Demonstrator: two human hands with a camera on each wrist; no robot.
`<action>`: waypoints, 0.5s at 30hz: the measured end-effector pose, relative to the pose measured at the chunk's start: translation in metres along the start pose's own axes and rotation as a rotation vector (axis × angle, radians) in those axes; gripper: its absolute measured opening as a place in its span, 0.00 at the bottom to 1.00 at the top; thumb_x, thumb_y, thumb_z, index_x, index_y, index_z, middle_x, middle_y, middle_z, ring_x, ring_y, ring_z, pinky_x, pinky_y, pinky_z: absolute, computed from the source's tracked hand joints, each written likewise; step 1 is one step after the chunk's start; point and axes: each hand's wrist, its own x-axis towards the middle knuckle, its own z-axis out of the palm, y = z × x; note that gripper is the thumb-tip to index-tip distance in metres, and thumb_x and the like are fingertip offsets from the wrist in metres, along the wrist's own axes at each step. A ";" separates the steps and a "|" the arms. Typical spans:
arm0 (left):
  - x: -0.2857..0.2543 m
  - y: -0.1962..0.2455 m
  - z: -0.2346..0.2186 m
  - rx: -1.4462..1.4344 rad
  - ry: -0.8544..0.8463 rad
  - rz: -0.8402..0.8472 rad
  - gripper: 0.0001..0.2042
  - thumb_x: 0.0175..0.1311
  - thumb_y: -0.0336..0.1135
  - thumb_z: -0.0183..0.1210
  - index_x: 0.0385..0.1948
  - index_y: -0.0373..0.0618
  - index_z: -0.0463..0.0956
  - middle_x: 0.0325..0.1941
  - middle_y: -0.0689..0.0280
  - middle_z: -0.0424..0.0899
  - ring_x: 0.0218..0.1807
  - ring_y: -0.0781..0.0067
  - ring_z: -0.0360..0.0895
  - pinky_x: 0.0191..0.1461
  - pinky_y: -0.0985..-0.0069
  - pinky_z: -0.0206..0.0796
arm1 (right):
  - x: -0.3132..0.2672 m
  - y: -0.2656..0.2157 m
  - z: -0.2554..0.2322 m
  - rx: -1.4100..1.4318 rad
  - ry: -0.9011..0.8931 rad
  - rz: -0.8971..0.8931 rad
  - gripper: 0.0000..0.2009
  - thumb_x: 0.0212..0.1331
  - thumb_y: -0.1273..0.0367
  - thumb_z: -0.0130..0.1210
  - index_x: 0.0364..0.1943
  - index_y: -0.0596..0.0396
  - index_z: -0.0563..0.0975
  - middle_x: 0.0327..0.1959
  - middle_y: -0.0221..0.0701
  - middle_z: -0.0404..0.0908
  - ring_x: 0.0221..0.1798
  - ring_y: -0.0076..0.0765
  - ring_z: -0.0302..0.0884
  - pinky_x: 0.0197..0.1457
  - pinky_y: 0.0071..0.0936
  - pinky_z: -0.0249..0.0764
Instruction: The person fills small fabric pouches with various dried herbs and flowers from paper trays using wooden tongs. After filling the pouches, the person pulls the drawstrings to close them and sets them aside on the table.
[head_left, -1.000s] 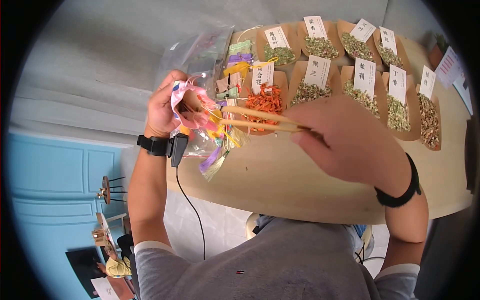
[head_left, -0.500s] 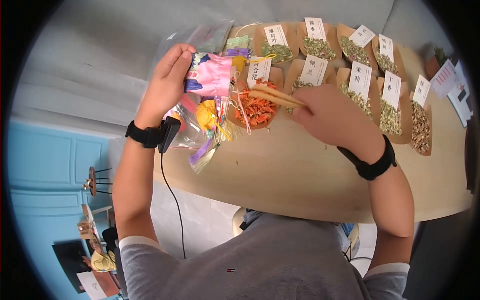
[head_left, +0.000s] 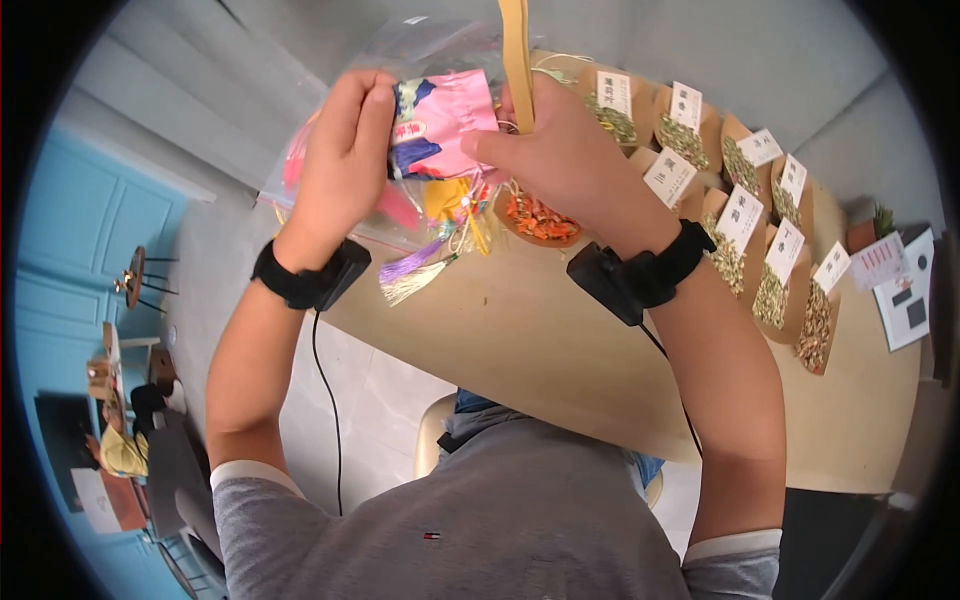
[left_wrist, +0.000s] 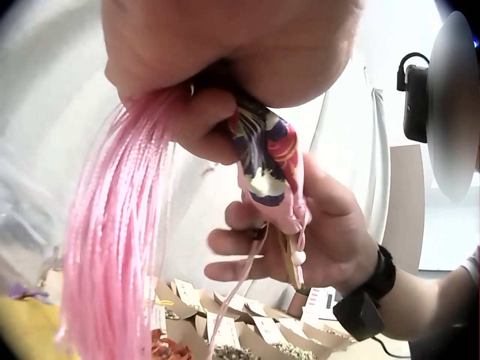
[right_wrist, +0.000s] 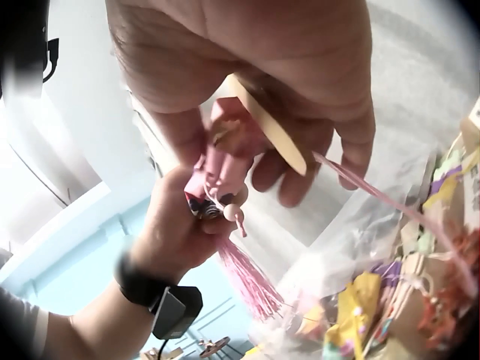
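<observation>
My left hand point(head_left: 345, 150) grips the printed end of a pink pouch point(head_left: 450, 125). From below that hand in the left wrist view hangs a pink tassel point(left_wrist: 120, 240). My right hand point(head_left: 575, 160) holds wooden tongs point(head_left: 516, 60) that point up in the head view, with its thumb against the pouch's gathered mouth. A pink cord point(right_wrist: 390, 196) runs from the right fingers, and a white bead point(left_wrist: 298, 258) hangs by the mouth. Seen in the right wrist view, the pouch point(right_wrist: 225, 142) has its mouth partly open beside the tongs point(right_wrist: 274, 131).
Below the hands lie a yellow pouch point(head_left: 447, 198), tassels point(head_left: 412, 275) and a clear plastic bag point(head_left: 410, 45). Orange dried petals point(head_left: 540, 218) fill one tray; several labelled herb trays point(head_left: 772, 300) stand along the right of the table point(head_left: 560, 340). A black cable point(head_left: 330, 400) trails from the left wrist.
The right hand has moved left from above the orange petals to the pouch's mouth, and the tongs have swung upright. The left hand has turned the pouch's mouth from facing up to facing sideways.
</observation>
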 end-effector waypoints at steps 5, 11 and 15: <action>-0.067 -0.025 -0.016 -0.217 0.051 -0.218 0.08 0.74 0.28 0.54 0.49 0.42 0.66 0.24 0.75 0.68 0.22 0.89 0.63 0.23 0.85 0.54 | 0.009 0.000 0.031 -0.306 0.027 0.041 0.18 0.54 0.65 0.64 0.41 0.63 0.72 0.31 0.42 0.81 0.39 0.48 0.83 0.41 0.41 0.77; -0.117 -0.057 -0.027 0.164 0.077 -0.211 0.12 0.65 0.24 0.61 0.48 0.40 0.72 0.44 0.60 0.73 0.44 0.69 0.75 0.47 0.72 0.72 | 0.032 0.025 0.061 -0.571 -0.257 0.078 0.21 0.53 0.66 0.64 0.45 0.66 0.72 0.39 0.48 0.80 0.44 0.50 0.81 0.47 0.40 0.75; -0.132 -0.069 -0.005 0.375 -0.236 0.097 0.22 0.59 0.24 0.62 0.57 0.40 0.71 0.57 0.52 0.71 0.56 0.49 0.72 0.63 0.62 0.67 | 0.031 0.039 0.067 -0.640 -0.212 0.056 0.18 0.58 0.64 0.61 0.43 0.67 0.72 0.37 0.50 0.80 0.43 0.53 0.80 0.46 0.41 0.75</action>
